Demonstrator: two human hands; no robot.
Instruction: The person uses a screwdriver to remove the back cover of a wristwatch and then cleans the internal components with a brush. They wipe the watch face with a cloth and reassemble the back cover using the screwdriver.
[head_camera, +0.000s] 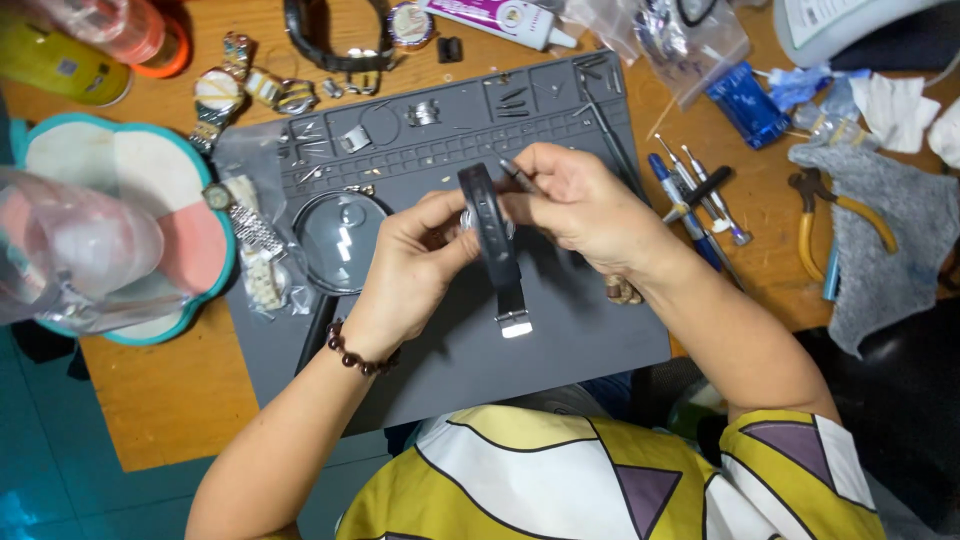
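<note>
Both hands meet above the middle of the grey work mat (560, 330), holding a wristwatch with a black strap (492, 225) up off the surface. The left hand (415, 265) pinches the watch case between thumb and fingers, the strap hanging down so its silver buckle (514, 323) dangles just over the mat — a grip that keeps the case steady and turned toward the other hand. The right hand (580, 205) is closed around a thin metal tool (520, 178), fingertips pinching it like a pen, its tip pointing at the spot where strap meets case; whether it touches cannot be made out.

A round magnifying glass (340, 240) lies on the mat just left of the hands, within easy reach. Small metal parts sit in the mat's moulded compartments (420, 115) along the far edge, which keeps them from rolling away. To the right, off the mat on the wooden surface (170, 400), lie small screwdrivers (695, 190) and yellow-handled pliers (845, 215) beside a grey cloth (890, 260). Other watches (235, 90) — one with a metal bracelet — rest at the left.
</note>
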